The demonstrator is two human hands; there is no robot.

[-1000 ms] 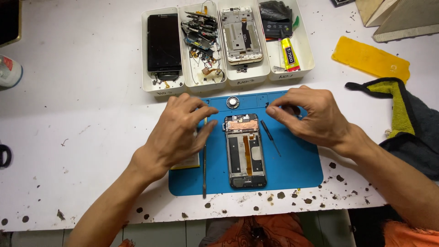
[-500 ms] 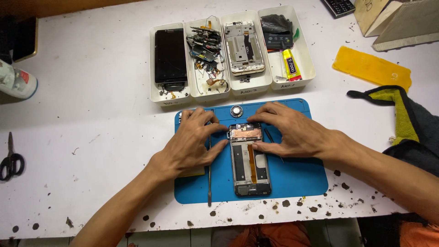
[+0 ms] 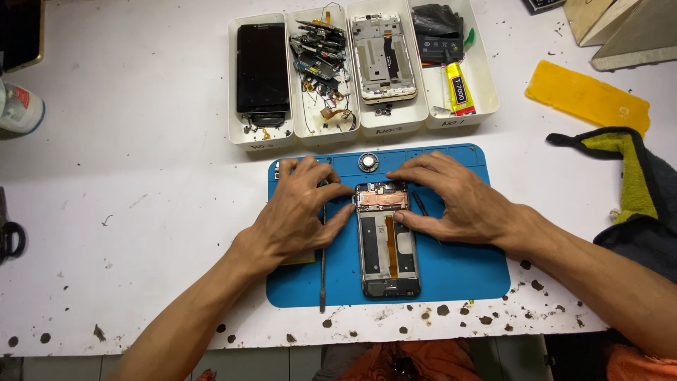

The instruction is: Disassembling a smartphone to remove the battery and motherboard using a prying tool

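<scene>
A white worktop (image 3: 141, 233) carries one blue mat (image 3: 465, 271) at its near edge, and four white trays (image 3: 257, 134) stand in a row past the mat's far edge. One opened phone (image 3: 388, 247) lies lengthwise at the mat's middle. Both hands work its top end: the left hand (image 3: 300, 215) rests spread, fingertips against the phone's upper left corner, while the right hand (image 3: 455, 201) presses its thumb and fingers on the upper right side. Seating the top section looks to be the step underway; it calls for even pressure.
</scene>
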